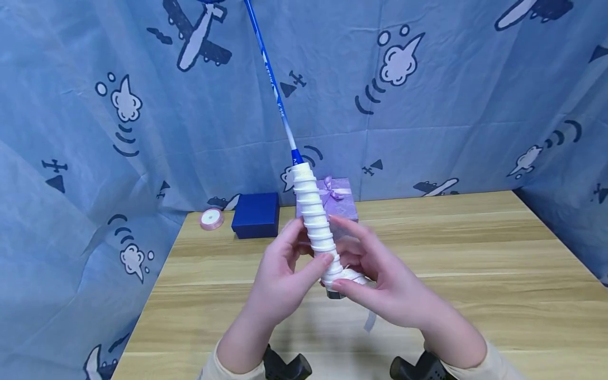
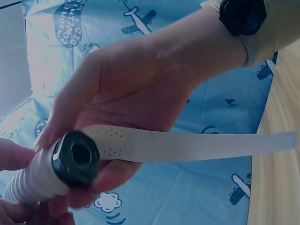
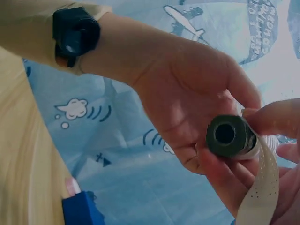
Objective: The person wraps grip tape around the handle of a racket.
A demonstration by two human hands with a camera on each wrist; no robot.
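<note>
A blue and white badminton racket stands slanted, its handle toward me. White grip tape winds in ridged turns down the handle. My left hand grips the lower handle, thumb pressed on the wrap. My right hand pinches the tape at the handle's bottom, its thumb beside the dark butt cap. In the left wrist view, the loose perforated tape tail runs across the right palm and out past it. The right wrist view shows the open hole of the butt cap and the left fingers below it.
Behind the hands on the wooden table sit a dark blue box and a lilac gift box with a bow, partly hidden by the handle. A pink ribbon roll lies at the far left. A blue printed curtain hangs behind.
</note>
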